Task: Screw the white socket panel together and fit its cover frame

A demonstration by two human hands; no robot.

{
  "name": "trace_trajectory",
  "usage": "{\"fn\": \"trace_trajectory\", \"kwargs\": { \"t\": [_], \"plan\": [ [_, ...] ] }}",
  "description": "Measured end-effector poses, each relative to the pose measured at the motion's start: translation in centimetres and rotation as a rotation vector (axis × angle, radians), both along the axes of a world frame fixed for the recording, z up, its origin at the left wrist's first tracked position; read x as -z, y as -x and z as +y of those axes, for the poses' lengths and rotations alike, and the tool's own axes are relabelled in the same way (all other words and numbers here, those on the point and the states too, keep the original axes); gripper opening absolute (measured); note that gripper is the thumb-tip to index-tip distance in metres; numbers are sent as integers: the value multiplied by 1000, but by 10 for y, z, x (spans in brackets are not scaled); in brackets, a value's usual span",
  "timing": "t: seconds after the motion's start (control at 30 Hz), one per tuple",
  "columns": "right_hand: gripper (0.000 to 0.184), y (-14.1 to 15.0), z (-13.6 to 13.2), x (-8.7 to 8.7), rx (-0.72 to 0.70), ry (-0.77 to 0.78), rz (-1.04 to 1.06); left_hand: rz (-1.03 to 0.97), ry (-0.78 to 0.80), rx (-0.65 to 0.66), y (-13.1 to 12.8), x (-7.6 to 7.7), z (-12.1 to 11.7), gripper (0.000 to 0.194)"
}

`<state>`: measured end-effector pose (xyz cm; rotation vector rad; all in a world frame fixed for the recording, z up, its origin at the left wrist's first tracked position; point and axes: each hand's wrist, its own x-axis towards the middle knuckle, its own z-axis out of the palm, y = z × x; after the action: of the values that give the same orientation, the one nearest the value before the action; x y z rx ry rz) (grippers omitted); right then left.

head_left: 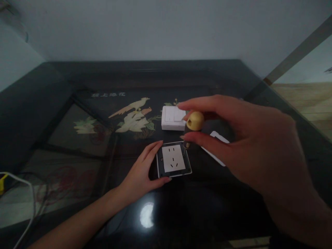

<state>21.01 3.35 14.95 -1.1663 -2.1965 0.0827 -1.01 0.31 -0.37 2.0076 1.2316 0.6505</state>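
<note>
A white wall socket (173, 159) in a dark frame lies face up on the black glass table (197, 211). My left hand (142, 173) grips its left edge, thumb at the near corner and fingers along the far side. My right hand (249, 145) is raised close to the camera and pinches a screwdriver (194, 122) with a yellow knob and dark shaft. The screwdriver stands upright, its tip down at the socket's right edge.
A white switch block (172, 118) sits behind the socket. A white cover plate (216, 148) lies to the right, partly hidden by my right hand. A white cable (28, 200) runs along the left edge. Bird and flower inlay decorates the tabletop.
</note>
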Motion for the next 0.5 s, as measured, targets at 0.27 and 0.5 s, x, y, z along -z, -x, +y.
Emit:
{"fn": "trace_trajectory", "kwargs": {
  "t": [0.27, 0.5],
  "plan": [
    [19, -8, 5, 4, -82, -24, -6, -10, -21, -5, 1, 4, -1, 90],
    [25, 0, 2, 5, -18, -44, 17, -11, -11, 2, 0, 0, 0, 89]
  ]
}}
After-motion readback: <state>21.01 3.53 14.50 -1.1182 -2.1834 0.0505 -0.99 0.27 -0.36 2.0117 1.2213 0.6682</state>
